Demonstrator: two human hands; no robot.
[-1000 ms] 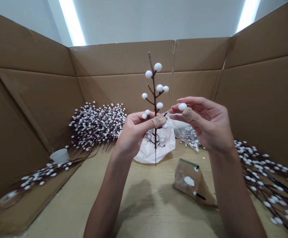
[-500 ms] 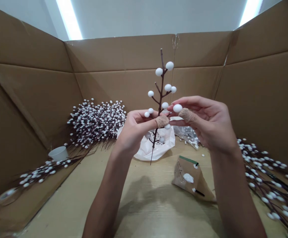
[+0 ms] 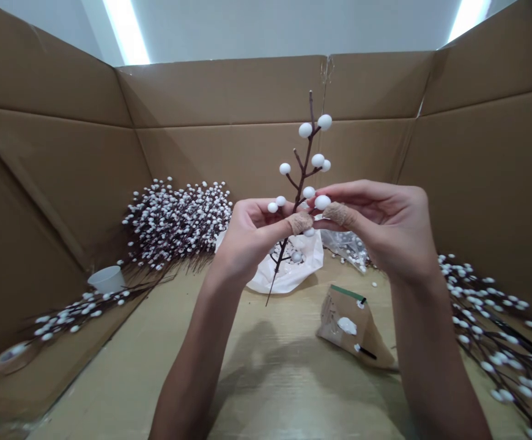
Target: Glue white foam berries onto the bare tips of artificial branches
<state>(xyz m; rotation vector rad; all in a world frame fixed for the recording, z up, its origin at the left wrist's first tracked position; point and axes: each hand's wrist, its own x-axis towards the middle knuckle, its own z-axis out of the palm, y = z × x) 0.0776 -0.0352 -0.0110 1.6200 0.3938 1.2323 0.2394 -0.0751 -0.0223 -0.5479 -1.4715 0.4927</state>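
Note:
My left hand [image 3: 266, 232] pinches a brown artificial berry branch [image 3: 305, 165] by its stem, holding it nearly upright with a tilt to the right. White berries sit on several of its twigs, while the top tip and one upper left twig are bare. My right hand [image 3: 376, 226] grips a white berry [image 3: 323, 202] between thumb and fingers, against the end of a short twig on the branch's right side. Both thumbs are wrapped in tan tape. Fingers partly hide the middle of the stem.
A white bag [image 3: 288, 278] of berries lies behind my hands, beside a clear bag [image 3: 346, 247]. A cardboard block [image 3: 355, 336] carries white glue blobs. Berry branches [image 3: 178, 223] are heaped back left; more branches [image 3: 499, 330] lie right. A cup [image 3: 107, 280] and tape roll [image 3: 16, 356] stand left.
My right hand has brought the berry left, onto the twig end. The branch has tilted, its top moving right and its lower end left.

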